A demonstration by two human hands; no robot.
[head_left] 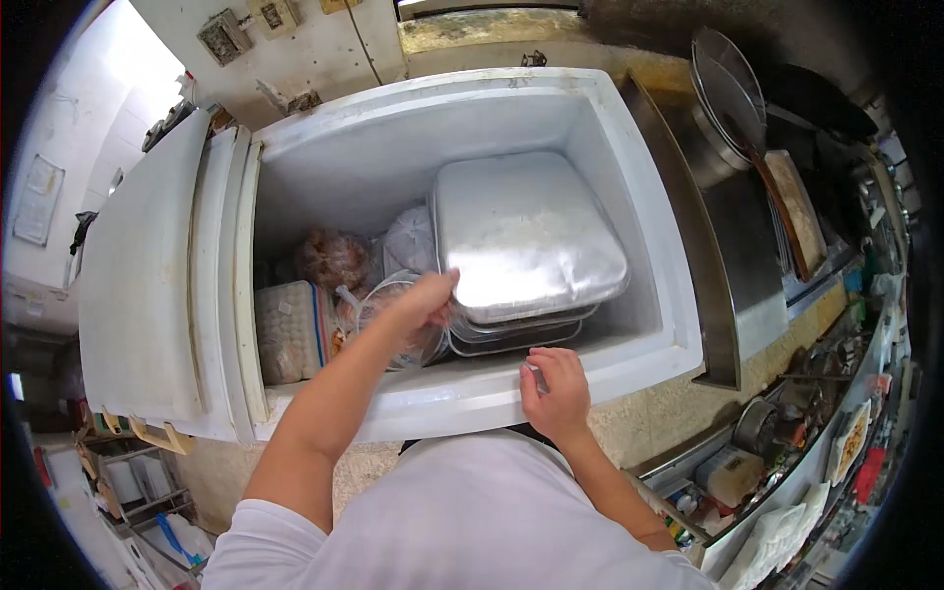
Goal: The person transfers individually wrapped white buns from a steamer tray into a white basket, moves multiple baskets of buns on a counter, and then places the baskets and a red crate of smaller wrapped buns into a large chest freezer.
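A stack of metal trays (531,231) sits in the right part of an open white chest freezer (649,251), the top one a shiny silver tray with rounded corners facing bottom up or lidded; I cannot tell which. My left hand (431,297) reaches over the freezer's front wall and is closed on the near left edge of the top tray, thumb uppermost. My right hand (559,391) rests at the front rim, near the stack, holding nothing, its fingers loosely bent and thumb apart. Beneath my left hand lies a clear plastic bag (388,295) of food.
In the freezer's left part are a bag of reddish food (332,258), a white bag (408,239) and a pack of pale round pieces (293,320). The slid-back lid (143,285) is at left. At right stand a strainer (728,88) and a steel counter (742,265).
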